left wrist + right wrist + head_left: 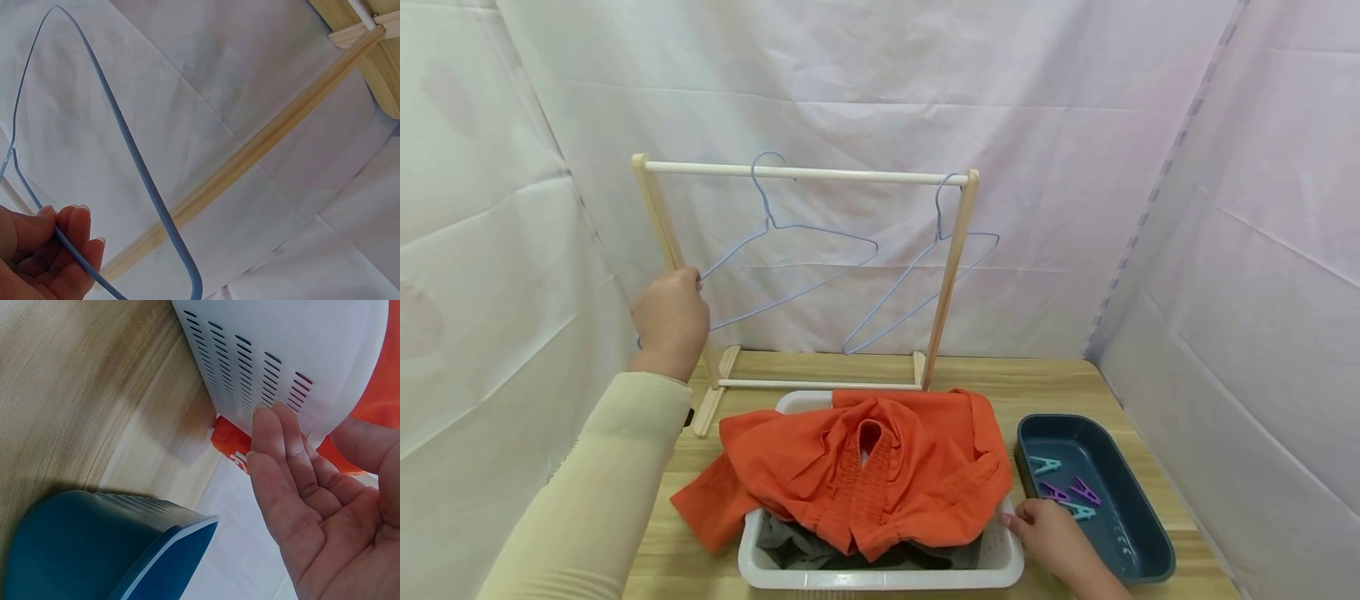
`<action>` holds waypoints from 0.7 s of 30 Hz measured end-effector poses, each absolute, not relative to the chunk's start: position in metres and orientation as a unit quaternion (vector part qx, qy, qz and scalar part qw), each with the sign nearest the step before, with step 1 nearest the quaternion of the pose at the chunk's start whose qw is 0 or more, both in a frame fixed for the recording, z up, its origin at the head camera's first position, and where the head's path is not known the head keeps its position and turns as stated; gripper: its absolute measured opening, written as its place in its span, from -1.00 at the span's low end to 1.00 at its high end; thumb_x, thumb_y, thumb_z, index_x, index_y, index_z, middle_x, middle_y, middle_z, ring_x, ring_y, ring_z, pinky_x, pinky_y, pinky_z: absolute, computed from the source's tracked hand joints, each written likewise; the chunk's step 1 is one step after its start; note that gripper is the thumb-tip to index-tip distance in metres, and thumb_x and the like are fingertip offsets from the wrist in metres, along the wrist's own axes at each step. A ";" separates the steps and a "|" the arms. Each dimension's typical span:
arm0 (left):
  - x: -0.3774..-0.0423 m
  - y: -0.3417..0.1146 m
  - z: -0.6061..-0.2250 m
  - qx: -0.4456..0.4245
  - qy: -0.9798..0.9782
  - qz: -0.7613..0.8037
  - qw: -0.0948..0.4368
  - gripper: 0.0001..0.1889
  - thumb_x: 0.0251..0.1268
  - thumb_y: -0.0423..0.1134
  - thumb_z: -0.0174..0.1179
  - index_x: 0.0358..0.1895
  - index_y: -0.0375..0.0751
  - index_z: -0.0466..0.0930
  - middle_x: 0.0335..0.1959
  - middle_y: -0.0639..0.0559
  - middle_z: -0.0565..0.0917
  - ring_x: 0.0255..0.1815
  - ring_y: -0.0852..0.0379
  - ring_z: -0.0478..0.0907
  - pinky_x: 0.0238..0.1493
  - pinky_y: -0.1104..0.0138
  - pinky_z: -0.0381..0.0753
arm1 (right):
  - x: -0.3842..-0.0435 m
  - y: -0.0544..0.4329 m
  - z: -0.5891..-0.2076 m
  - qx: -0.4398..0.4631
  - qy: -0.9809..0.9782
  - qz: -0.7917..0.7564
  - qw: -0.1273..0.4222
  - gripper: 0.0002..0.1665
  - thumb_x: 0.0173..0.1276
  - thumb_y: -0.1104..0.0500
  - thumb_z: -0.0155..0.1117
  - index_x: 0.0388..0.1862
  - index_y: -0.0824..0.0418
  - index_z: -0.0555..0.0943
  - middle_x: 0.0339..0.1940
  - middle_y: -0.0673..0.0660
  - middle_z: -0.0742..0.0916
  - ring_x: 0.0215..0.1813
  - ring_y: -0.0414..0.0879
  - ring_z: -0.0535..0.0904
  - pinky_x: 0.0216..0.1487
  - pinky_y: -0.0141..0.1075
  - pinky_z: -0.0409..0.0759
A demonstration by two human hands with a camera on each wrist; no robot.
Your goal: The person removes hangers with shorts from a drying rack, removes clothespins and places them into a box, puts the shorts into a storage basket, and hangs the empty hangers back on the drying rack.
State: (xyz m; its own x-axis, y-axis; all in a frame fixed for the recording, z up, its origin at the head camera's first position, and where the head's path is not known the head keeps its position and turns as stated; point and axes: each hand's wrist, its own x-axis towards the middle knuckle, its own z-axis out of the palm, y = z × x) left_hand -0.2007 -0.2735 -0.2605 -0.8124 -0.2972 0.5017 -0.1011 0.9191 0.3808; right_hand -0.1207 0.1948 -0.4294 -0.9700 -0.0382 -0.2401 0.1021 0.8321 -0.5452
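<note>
My left hand (672,321) pinches the wire of a blue clothes hanger (150,185) between thumb and fingers. That hanger hooks over the top bar of a wooden clothes rack (707,169), tilted down toward the left. My right hand (319,506) grips the right rim of a white plastic basket (275,337), the thumb over the rim and the fingertips against the slotted wall outside. An orange garment (925,475) lies across the basket, one sleeve hanging past its left side. Dark grey cloth (797,546) shows beneath it.
A second blue hanger (938,237) hangs near the rack's right post. To the right of the basket stands a dark blue tray (1112,458) with several turquoise and purple clothes pegs (1084,492). White fabric walls (1037,167) enclose the wooden table (1045,379).
</note>
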 end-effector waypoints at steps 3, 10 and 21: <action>-0.201 -0.273 -0.264 0.099 -0.934 -0.171 0.296 -0.79 0.30 -0.52 -0.05 -0.18 -0.44 0.60 -0.24 -0.40 0.65 -0.25 -0.37 0.60 -0.31 -0.16 0.52 | -0.121 0.195 -0.429 0.019 0.950 -0.288 0.122 -0.71 0.29 0.16 0.29 -0.61 0.17 0.52 -0.74 -0.02 0.39 -0.63 -0.15 0.28 -0.57 -0.39 0.17; -0.204 -0.274 -0.272 0.102 -0.934 -0.175 0.293 -0.79 0.30 -0.52 -0.07 -0.18 -0.42 0.58 -0.26 -0.40 0.64 -0.26 -0.38 0.59 -0.34 -0.14 0.51 | -0.121 0.195 -0.428 0.023 0.948 -0.292 0.123 -0.73 0.29 0.16 0.30 -0.60 0.18 0.53 -0.73 -0.01 0.40 -0.62 -0.14 0.28 -0.57 -0.38 0.17; -0.210 -0.276 -0.277 0.093 -0.936 -0.173 0.293 -0.81 0.31 -0.53 -0.05 -0.16 -0.45 0.57 -0.24 -0.44 0.63 -0.23 -0.40 0.58 -0.32 -0.16 0.52 | -0.121 0.194 -0.429 0.023 0.948 -0.290 0.126 -0.74 0.28 0.16 0.31 -0.58 0.19 0.55 -0.72 0.00 0.41 -0.61 -0.14 0.30 -0.55 -0.37 0.19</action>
State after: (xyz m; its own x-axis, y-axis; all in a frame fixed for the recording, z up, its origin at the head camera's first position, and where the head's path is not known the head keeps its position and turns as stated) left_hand -0.2101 -0.2759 -0.2767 -0.8105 -0.2760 0.5167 -0.0735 0.9230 0.3778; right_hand -0.1209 0.1944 -0.4291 -0.9674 -0.0302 -0.2516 0.1158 0.8303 -0.5451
